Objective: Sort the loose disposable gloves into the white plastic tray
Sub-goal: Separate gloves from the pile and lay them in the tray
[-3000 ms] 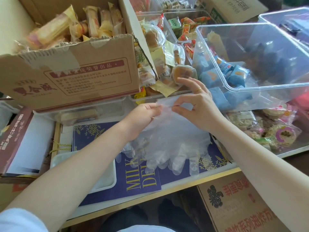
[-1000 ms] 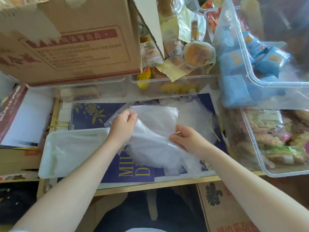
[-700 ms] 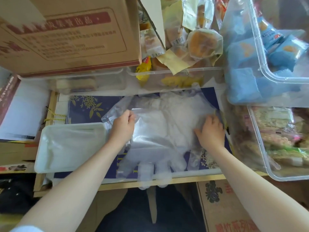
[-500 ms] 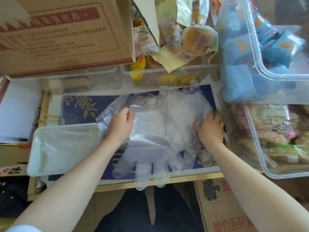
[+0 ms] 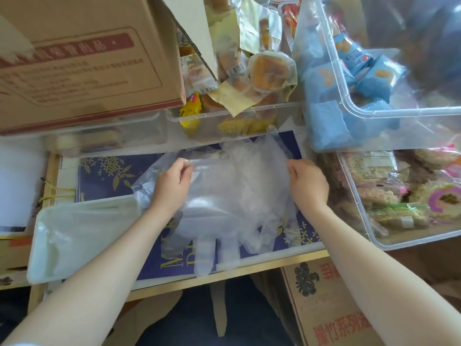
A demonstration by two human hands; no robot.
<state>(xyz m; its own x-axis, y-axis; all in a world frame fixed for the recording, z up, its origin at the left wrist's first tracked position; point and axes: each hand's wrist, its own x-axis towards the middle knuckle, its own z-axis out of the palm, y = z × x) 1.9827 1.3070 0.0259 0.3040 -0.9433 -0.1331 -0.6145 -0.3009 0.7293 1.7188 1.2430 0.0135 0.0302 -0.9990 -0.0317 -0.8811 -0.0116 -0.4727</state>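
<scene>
The pile of clear disposable gloves (image 5: 234, 196) lies on the surface, on a dark blue printed sheet (image 5: 112, 173), outside the white plastic tray (image 5: 74, 236) just to its left, whose contents cannot be told. The left hand (image 5: 172, 186) and right hand (image 5: 308, 183) each pinch the pile's top edge. Behind stand a cardboard box (image 5: 87, 61), a clear bin (image 5: 237, 121) of wrapped pastries and a clear tub (image 5: 374, 113) of blue packets.
</scene>
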